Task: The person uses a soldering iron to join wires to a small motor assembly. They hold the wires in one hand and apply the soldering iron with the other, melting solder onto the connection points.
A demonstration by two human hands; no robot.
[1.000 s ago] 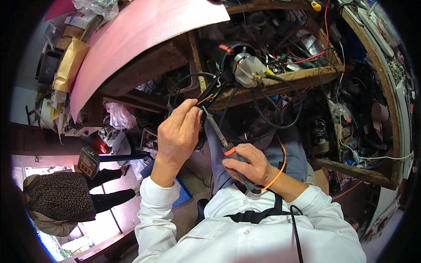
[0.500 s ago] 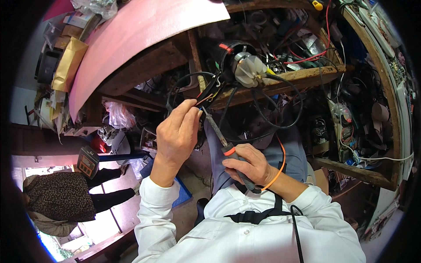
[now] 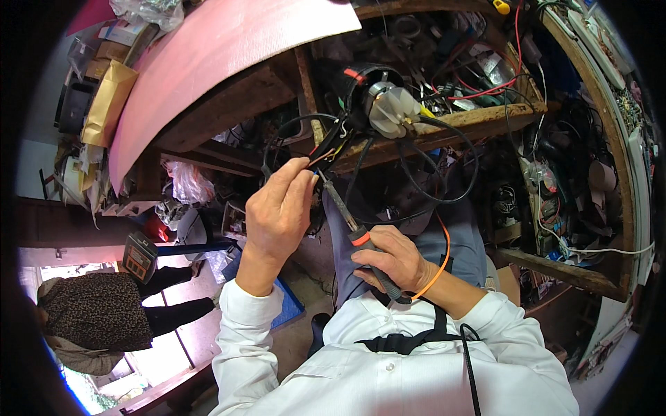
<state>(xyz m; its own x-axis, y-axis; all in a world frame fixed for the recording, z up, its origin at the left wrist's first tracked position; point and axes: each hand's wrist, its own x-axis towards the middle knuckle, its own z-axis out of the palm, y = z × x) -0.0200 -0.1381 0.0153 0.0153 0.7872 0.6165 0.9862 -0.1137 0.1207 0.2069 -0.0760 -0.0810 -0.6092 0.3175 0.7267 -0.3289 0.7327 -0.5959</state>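
Note:
Pinched fingers of my left hand [image 3: 279, 211] hold thin coloured wires [image 3: 321, 157] at their stripped-looking ends. My right hand [image 3: 395, 260] is wrapped round the dark handle of a soldering iron [image 3: 340, 204], which has an orange-red ring and an orange cord [image 3: 445, 256]. Its metal tip points up and left, right beside the left fingertips; whether it touches a wire is too small to tell. Just beyond the wires lies a black-housed motor [image 3: 380, 89] with a pale translucent fan [image 3: 393, 113], resting at the drawer's edge. A black cable [image 3: 474, 166] loops down from it.
Tools and wires fill an open wooden drawer [image 3: 479, 123] ahead. A pink sheet [image 3: 208, 66] covers the bench at upper left. On the right stands a cluttered wooden frame [image 3: 614, 125]. Another person [image 3: 97, 308] is at the far left, by a blue object [image 3: 288, 305] on the floor.

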